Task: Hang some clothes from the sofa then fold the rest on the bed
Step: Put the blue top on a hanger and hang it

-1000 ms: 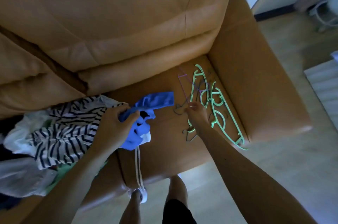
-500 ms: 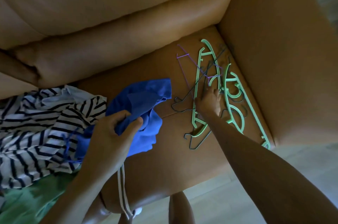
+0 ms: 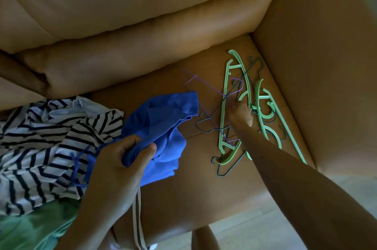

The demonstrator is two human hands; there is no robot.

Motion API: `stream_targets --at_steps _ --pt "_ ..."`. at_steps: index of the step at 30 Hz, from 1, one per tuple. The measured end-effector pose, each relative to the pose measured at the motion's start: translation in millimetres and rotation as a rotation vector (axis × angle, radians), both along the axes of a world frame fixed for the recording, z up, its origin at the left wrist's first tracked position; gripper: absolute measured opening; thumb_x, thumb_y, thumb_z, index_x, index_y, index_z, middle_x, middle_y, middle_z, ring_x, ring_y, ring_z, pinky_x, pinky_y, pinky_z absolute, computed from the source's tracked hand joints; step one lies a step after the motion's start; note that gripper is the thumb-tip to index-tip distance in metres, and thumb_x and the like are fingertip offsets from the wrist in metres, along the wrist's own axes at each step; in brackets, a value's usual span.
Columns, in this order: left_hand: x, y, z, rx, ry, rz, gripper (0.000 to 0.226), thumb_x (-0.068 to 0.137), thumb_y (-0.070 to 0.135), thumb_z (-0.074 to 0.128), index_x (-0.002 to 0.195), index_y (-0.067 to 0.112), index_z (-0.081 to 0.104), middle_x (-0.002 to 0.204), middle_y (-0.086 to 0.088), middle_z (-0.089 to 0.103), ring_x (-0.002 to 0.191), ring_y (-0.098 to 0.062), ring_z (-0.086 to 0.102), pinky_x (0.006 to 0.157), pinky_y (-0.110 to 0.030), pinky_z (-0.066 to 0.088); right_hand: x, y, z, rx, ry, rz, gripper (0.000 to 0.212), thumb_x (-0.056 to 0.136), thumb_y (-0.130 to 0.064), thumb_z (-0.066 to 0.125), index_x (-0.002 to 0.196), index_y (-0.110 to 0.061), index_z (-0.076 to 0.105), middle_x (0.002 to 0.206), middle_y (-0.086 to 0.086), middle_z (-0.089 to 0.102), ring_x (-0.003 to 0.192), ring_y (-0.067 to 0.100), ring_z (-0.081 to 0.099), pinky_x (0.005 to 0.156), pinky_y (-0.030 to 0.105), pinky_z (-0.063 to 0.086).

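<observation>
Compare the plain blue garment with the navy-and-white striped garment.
The plain blue garment is one solid colour; the navy-and-white striped garment is patterned. The left hand grips the blue one; the striped one lies loose, held by neither hand. Both are crumpled on the tan leather sofa.

A tan leather sofa (image 3: 183, 178) carried a striped garment (image 3: 40, 143), a blue garment (image 3: 169, 119) and a green garment (image 3: 30, 227) heaped together, with tangled hangers (image 3: 236, 60), green plastic and thin wire, beside its armrest.
</observation>
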State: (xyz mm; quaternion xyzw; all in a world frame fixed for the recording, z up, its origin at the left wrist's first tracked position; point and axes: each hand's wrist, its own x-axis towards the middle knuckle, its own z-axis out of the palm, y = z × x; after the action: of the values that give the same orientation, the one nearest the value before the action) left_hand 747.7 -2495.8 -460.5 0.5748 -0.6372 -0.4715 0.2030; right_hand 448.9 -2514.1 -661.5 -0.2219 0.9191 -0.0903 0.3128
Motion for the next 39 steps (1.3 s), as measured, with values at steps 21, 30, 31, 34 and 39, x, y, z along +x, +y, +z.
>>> stream_targets --at_steps 21,30,31,34,39 --pt "46.4 -1.4 94.4 -0.075 -0.009 0.081 0.041 0.091 0.039 0.068 0.065 0.019 0.044 0.046 0.002 0.030 0.039 -0.009 0.028 0.043 -0.015 0.023 12.9 -0.1 177.3 -0.583 -0.723 -0.258 0.015 0.097 0.007 0.041 0.098 -0.001 0.054 0.065 0.011 0.063 0.054 0.020 0.065 0.053 0.026 0.049" --pt "60.6 6.3 128.2 -0.090 0.027 0.083 0.031 0.089 0.049 0.068 0.064 0.034 0.058 0.046 0.006 0.041 0.040 -0.006 0.035 0.044 -0.013 0.026 46.0 -0.3 212.9 -0.523 -0.207 0.018 0.026 0.099 -0.014 0.056 0.075 -0.008 0.065 0.061 0.000 0.060 0.058 0.015 0.054 0.058 0.031 0.043" --pt "59.9 6.0 130.7 -0.096 0.023 0.082 0.029 0.088 0.042 0.065 0.061 0.039 0.056 0.046 0.006 0.041 0.039 -0.007 0.035 0.044 -0.013 0.027 47.6 -1.9 220.8 -0.545 -0.102 0.055 0.028 0.099 -0.019 0.058 0.073 -0.010 0.063 0.061 -0.002 0.058 0.058 0.013 0.053 0.056 0.031 0.040" --pt "61.1 5.7 135.5 -0.121 0.002 0.074 0.037 0.092 0.037 0.068 0.059 0.038 0.050 0.046 0.006 0.037 0.039 -0.008 0.033 0.044 -0.014 0.026 43.6 -9.5 236.0 -0.730 -0.005 0.054 0.026 0.097 -0.021 0.058 0.074 -0.010 0.058 0.059 0.002 0.057 0.058 0.022 0.053 0.060 0.038 0.041" --pt "62.8 10.5 143.1 -0.115 -0.002 0.108 0.038 0.092 0.036 0.068 0.062 0.020 0.051 0.049 0.003 0.034 0.041 -0.007 0.030 0.044 -0.015 0.024 34.2 -14.9 262.5 -0.880 0.053 0.119 0.023 0.098 -0.023 0.050 0.079 -0.012 0.054 0.066 0.004 0.061 0.064 0.028 0.058 0.063 0.047 0.049"
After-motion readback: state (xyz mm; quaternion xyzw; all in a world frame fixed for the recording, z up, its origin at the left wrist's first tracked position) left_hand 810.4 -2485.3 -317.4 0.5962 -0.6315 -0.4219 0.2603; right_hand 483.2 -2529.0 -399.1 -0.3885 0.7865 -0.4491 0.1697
